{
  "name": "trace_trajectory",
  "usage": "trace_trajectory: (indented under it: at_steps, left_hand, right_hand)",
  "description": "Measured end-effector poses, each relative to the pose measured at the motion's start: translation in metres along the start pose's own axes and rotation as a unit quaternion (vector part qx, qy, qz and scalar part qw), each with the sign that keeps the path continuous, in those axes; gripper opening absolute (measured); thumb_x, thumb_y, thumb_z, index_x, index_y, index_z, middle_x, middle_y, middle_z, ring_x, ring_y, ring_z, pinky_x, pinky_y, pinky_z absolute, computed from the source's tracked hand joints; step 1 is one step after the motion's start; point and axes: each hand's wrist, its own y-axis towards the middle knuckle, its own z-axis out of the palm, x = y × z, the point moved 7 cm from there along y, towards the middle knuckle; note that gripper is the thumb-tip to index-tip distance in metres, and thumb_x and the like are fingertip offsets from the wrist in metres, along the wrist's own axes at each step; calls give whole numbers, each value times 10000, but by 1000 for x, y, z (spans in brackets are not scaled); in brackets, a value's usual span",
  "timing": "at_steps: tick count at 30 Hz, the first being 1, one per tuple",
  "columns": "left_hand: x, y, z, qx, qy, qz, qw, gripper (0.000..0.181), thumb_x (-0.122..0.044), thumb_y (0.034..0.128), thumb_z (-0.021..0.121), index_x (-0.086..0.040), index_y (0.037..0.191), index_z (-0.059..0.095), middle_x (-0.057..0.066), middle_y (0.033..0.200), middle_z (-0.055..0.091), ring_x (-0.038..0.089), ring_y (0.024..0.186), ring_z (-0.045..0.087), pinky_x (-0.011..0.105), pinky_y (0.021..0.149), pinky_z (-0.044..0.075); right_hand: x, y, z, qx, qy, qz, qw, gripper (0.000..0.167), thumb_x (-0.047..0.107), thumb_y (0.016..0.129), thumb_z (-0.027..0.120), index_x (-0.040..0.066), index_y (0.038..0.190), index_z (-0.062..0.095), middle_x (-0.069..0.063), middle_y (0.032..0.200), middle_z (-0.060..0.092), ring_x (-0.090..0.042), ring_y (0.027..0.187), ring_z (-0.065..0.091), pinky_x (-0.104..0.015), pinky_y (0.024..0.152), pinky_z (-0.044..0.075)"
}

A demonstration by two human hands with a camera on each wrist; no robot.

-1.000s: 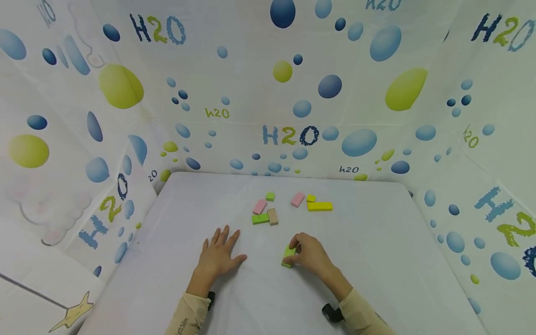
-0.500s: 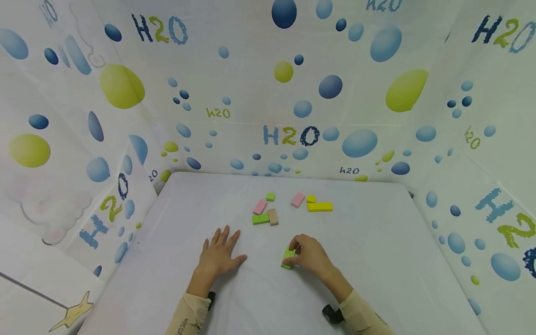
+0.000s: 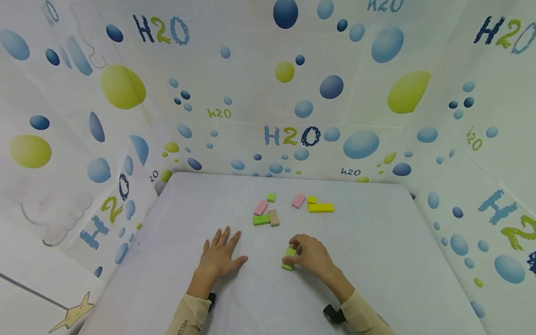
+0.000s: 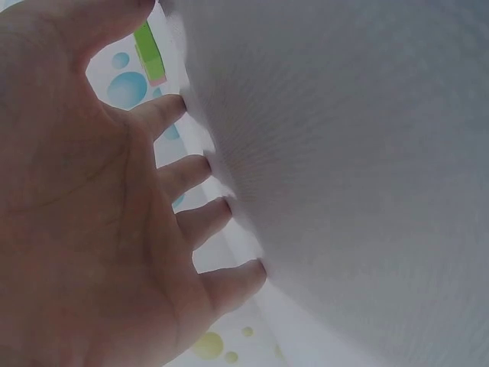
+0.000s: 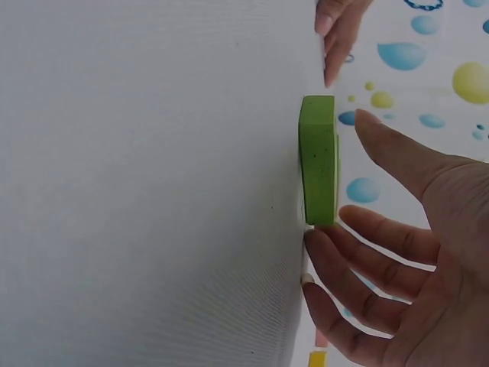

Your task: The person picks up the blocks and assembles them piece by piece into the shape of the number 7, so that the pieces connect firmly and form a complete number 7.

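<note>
On the white table a green block point(image 3: 291, 251) lies under my right hand point(image 3: 311, 255). In the right wrist view that green block point(image 5: 318, 160) rests flat, the thumb held above its near end with a visible gap. The index and middle fingertips are by its far end; whether they touch it I cannot tell. My left hand point(image 3: 218, 258) rests on the tabletop to the left, fingers spread. Its fingertips point(image 4: 256, 269) press on the white surface and nothing lies under the palm.
Farther back lie a green block point(image 3: 261, 220) beside a wooden one point(image 3: 273, 217), a pink block point(image 3: 260, 207) and a small green cube point(image 3: 271, 197). To their right are another pink block point(image 3: 298, 201), a small yellow block point(image 3: 311, 199) and a long yellow block point(image 3: 321, 208). Patterned sheets surround the table.
The whole head view has shifted very slightly. Both hands and the blocks keep practically the same places on the table.
</note>
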Motion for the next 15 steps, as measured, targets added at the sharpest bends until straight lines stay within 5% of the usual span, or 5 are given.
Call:
trace_trajectory:
  at_steps: [15]
  left_hand:
    - [-3, -1, -2, -25, -79, 8, 10000, 808, -557, 948, 683, -125, 1589, 449, 236, 1670, 299, 489, 1540, 232, 756, 1167, 216]
  right_hand:
    - [4, 22, 0, 99, -302, -49, 9995, 391, 427, 890, 829, 147, 1148, 738, 33, 1057, 708, -111, 910, 628, -320, 787, 553]
